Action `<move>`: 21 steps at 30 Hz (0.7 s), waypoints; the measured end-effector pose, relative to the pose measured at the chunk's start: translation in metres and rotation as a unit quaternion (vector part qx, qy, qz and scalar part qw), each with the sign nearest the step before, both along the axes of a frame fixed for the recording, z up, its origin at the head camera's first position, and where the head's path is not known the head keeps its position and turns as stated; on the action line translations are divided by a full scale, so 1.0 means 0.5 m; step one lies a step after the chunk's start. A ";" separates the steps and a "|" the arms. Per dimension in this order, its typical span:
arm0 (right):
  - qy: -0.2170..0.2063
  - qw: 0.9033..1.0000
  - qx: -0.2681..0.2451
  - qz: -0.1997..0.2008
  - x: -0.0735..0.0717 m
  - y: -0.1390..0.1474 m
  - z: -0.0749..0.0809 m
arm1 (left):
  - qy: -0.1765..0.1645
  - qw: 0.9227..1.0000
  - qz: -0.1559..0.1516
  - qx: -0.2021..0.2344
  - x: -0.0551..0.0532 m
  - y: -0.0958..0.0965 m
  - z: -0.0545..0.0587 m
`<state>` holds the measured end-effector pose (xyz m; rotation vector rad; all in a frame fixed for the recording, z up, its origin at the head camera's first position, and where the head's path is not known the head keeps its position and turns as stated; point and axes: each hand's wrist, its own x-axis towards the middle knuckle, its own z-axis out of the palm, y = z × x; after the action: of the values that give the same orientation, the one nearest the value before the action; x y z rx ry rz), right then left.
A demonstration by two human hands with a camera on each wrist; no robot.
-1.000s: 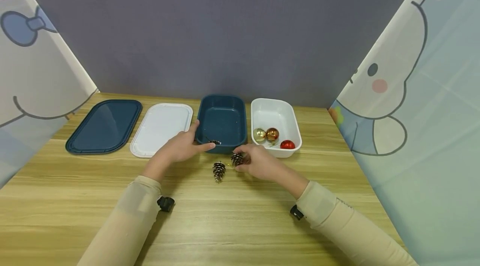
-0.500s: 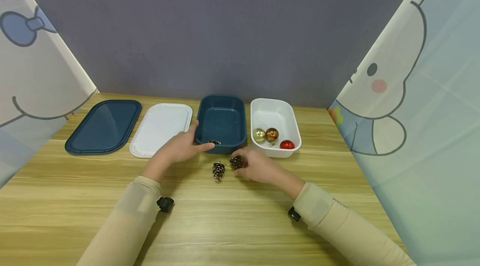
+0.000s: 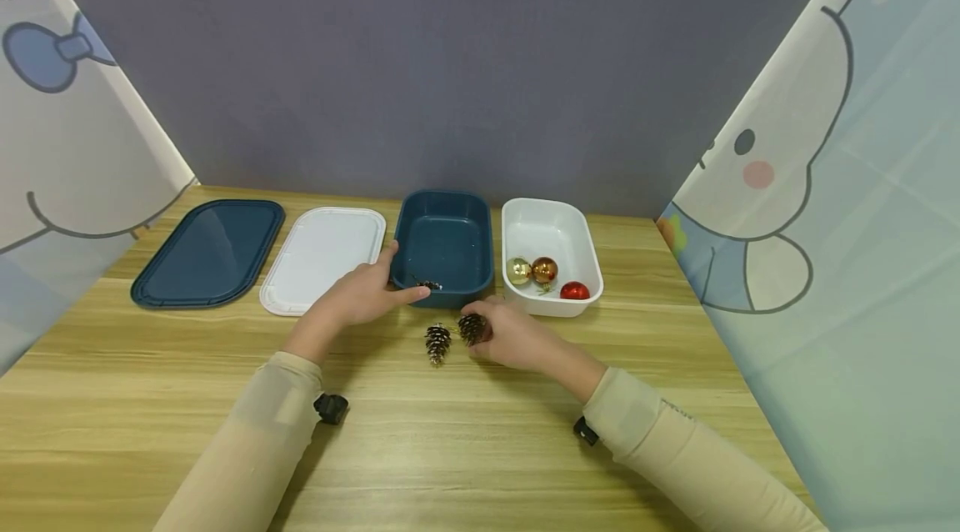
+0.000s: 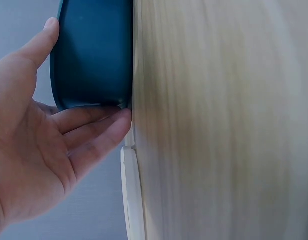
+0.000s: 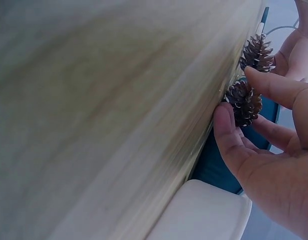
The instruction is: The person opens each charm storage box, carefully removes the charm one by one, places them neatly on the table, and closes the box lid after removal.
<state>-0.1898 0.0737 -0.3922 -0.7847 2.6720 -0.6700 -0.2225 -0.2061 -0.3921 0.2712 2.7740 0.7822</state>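
Note:
My right hand (image 3: 513, 333) holds a brown pine cone (image 3: 472, 329) just in front of the dark blue box (image 3: 468, 296). In the right wrist view, its fingers lie around that cone. A second pine cone (image 3: 437, 343) lies on the table to its left; the two nearly touch. My left hand (image 3: 366, 292) rests against the blue box's front left corner, its thumb at the front rim. The left wrist view shows its fingers fairly straight along the box wall. Inside the box, at the front, another pine cone (image 3: 429, 284) is mostly hidden by the rim.
A white box (image 3: 566, 307) stands right of the blue one, with a pale gold ball (image 3: 518, 269), a copper ball (image 3: 544, 268) and a red ball (image 3: 575, 290) in it. On the left lie a white lid (image 3: 324, 253) and a dark blue lid (image 3: 210, 253). A grey wall (image 3: 450, 57) rises behind.
My right hand has shifted slightly toward me and its fingers have settled around the right pine cone. The left hand stays at the blue box.

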 end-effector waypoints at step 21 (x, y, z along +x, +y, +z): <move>0.007 1.000 0.006 -0.006 -0.004 -0.003 -0.006 | 0.004 1.000 0.002 0.002 0.005 0.001 0.002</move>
<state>-0.1916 0.0723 -0.3951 -0.7730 2.6924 -0.6539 -0.2203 -0.2058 -0.3912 0.2711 2.7802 0.7898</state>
